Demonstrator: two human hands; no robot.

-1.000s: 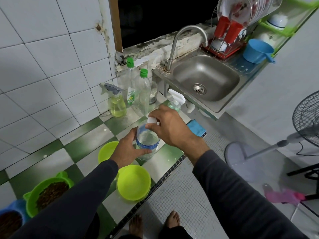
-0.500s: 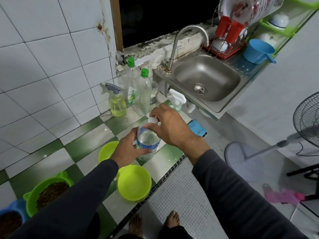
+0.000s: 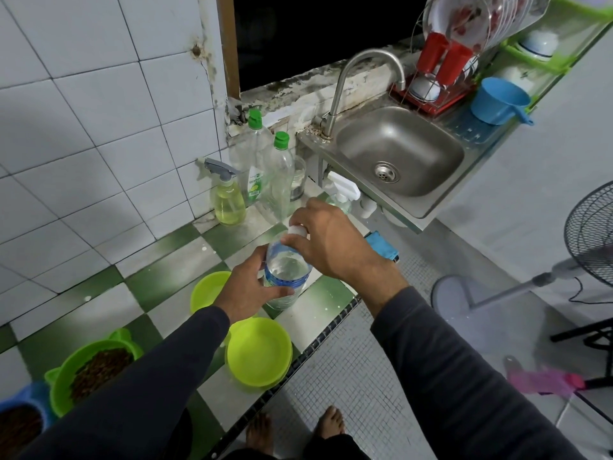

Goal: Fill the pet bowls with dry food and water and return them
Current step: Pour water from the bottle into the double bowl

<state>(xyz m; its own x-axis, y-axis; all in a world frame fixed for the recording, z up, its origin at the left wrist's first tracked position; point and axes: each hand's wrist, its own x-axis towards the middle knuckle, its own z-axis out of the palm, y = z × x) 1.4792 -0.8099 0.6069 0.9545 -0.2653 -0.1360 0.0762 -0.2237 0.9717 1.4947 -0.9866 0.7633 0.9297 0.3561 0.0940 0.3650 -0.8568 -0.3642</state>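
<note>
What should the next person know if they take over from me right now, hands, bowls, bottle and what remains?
Left hand grips the water bottle around its body, upright on the tiled counter.
Right hand pinches the white cap; whether it is loosened cannot be told.
Done: the green eared bowl and the blue bowl at the near left hold dry food.
Left: two lime bowls, one at the counter edge and one behind the left wrist, look empty. Uncap, pour water, then return all the bowls.
</note>
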